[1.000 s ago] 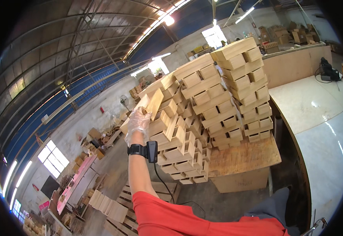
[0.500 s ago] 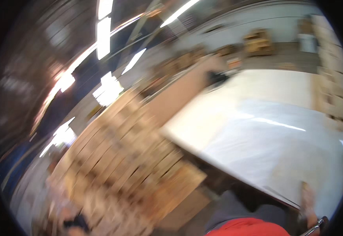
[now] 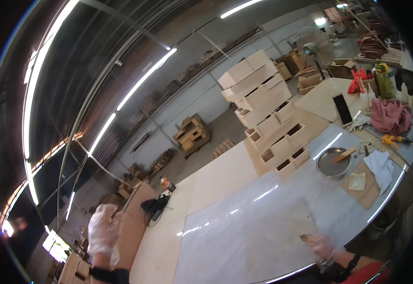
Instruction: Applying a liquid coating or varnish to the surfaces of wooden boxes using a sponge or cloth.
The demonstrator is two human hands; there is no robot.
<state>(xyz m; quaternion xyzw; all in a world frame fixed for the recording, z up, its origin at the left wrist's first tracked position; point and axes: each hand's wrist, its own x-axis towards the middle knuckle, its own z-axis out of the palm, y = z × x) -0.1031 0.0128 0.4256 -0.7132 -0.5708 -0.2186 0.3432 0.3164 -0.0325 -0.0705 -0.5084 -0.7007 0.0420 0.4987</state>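
Both the left hand (image 3: pixel 106 225), raised, and the right hand (image 3: pixel 322 247), low near the worktop (image 3: pixel 225 236), wear clear gloves (image 3: pixel 100 242); I cannot tell if their fingers are apart or together. The wooden boxes (image 3: pixel 272 125) stand stacked on the worktop's far side — probably light and stiff, best held by opposite walls.
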